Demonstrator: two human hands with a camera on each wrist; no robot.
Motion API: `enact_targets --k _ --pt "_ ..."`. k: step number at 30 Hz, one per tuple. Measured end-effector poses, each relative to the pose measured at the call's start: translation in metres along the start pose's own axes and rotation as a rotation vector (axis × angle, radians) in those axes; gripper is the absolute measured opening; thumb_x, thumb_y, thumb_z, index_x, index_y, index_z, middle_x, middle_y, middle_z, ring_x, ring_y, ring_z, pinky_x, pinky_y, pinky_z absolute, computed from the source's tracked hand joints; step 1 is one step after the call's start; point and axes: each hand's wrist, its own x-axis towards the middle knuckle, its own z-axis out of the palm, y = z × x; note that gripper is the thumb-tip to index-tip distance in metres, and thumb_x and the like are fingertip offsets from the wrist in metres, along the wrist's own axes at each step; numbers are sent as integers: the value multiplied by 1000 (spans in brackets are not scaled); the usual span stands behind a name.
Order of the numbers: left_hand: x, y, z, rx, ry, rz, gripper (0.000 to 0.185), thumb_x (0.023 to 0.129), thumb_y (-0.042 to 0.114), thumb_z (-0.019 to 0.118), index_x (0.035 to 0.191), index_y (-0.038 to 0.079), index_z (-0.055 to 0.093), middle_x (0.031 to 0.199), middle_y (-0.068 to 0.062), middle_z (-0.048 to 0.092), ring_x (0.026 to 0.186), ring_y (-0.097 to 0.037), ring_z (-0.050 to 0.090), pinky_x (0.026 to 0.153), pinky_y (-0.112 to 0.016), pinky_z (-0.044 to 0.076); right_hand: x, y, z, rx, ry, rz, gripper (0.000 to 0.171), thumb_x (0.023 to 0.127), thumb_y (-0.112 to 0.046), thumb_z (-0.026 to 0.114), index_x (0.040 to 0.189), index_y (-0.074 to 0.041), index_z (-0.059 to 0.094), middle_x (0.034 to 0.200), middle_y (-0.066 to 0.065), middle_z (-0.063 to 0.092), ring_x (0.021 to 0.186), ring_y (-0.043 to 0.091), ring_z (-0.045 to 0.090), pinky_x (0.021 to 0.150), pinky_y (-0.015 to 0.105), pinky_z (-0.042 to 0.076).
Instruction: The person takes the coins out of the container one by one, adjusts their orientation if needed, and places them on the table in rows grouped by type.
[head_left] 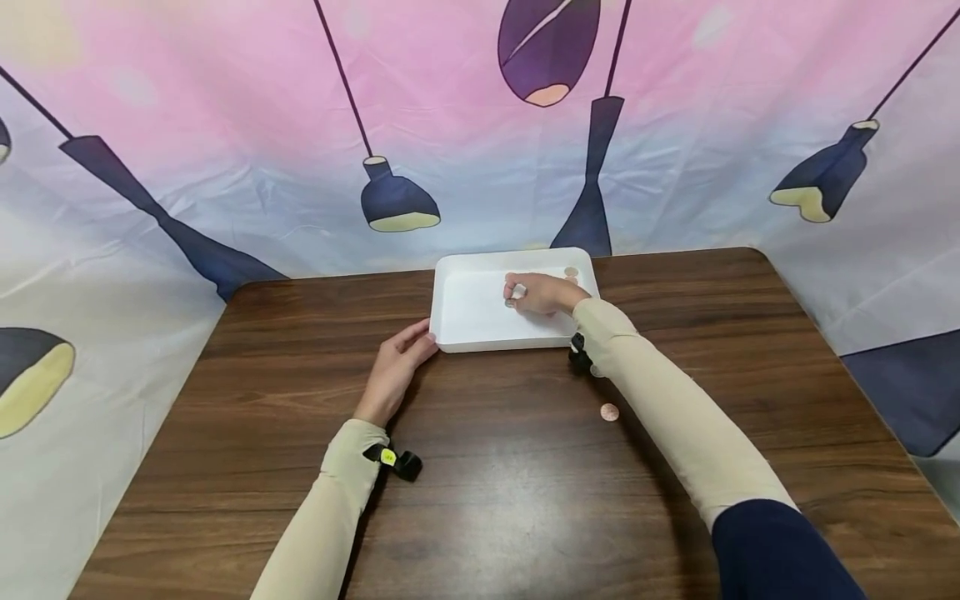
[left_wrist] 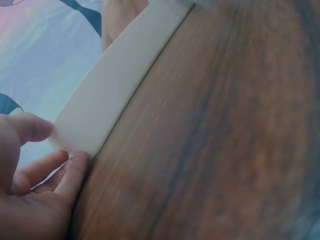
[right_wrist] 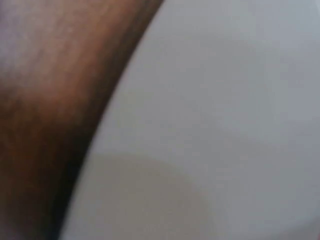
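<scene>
A white rectangular tray [head_left: 472, 321] lies at the far edge of the wooden table. At its near left corner, my left hand [head_left: 395, 367] holds the tray, thumb at the rim and fingertips low against the wall in the left wrist view. Over the tray's middle, my right hand [head_left: 543, 293] has its thumb and index finger bent into a ring, pinching a small greyish coin [head_left: 510, 303]. Copper-coloured coins [head_left: 572, 272] lie in the tray's far right part, partly behind the right hand. The right wrist view is blurred and shows only the pale tray [right_wrist: 240, 125] and dark wood.
One copper coin [head_left: 609, 412] lies on the brown table [head_left: 480, 500], left of the right forearm. Another coin [head_left: 597, 372] shows partly beside the right wrist's black camera [head_left: 580, 354]. A patterned cloth [head_left: 480, 125] hangs directly behind the table's far edge.
</scene>
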Motion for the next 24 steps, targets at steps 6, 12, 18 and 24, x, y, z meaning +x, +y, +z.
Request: enact_targets --k 6,12,18,24 --pt "0 -4 0 -15 -14 1 47 108 11 61 153 -2 52 153 -20 54 136 -29 57 108 -24 53 -14 6 7 -26 57 -115 16 106 -13 63 120 -7 65 173 13 26 116 33 57 99 41 39" --pt "3 -4 -3 -13 -19 18 47 108 12 61 153 -2 52 153 -20 54 135 -28 58 107 -23 54 -17 8 13 24 112 -163 17 103 -9 66 119 -5 69 127 18 62 92 23 48 83 33 40" --pt "5 -3 -1 -5 -20 15 47 108 13 62 152 -2 53 150 -20 56 132 -26 59 107 -24 54 -21 8 17 65 145 -130 26 101 -6 69 127 -4 66 109 14 56 96 27 47 84 36 41" --pt "3 -2 -2 -1 -6 6 47 108 12 62 152 -2 53 151 -20 55 128 -22 61 108 -24 54 -13 7 23 29 248 -84 34 100 -11 73 133 -7 67 114 16 64 89 26 51 78 34 41"
